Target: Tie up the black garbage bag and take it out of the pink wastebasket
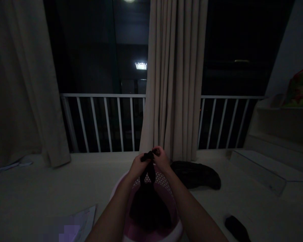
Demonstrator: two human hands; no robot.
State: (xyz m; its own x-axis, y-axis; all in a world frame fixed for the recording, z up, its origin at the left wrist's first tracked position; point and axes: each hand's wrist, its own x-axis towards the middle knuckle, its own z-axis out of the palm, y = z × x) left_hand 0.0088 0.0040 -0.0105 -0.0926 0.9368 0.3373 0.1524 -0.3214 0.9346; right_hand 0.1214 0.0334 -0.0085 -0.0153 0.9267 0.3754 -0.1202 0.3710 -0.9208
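A black piece of cloth, seemingly a garment with straps [148, 173], is pinched at its top between my two hands. My left hand [138, 164] grips one side of the gathered black fabric, fingers closed. Close beside it, my right hand [162, 159] holds the other side with bent fingers. Below them stands a pink laundry basket [168, 181] with a perforated rim. A dark mass of cloth [150, 208] lies in or hangs down into the basket; the dim light hides where the held piece ends.
Behind the basket lies a black bundle [198, 174] on the floor. A dark object [236, 228] is at lower right, a flat sheet [86, 218] at lower left. Beige curtains [176, 84] hang before a white railing [103, 96]. A clear box [262, 171] stands right.
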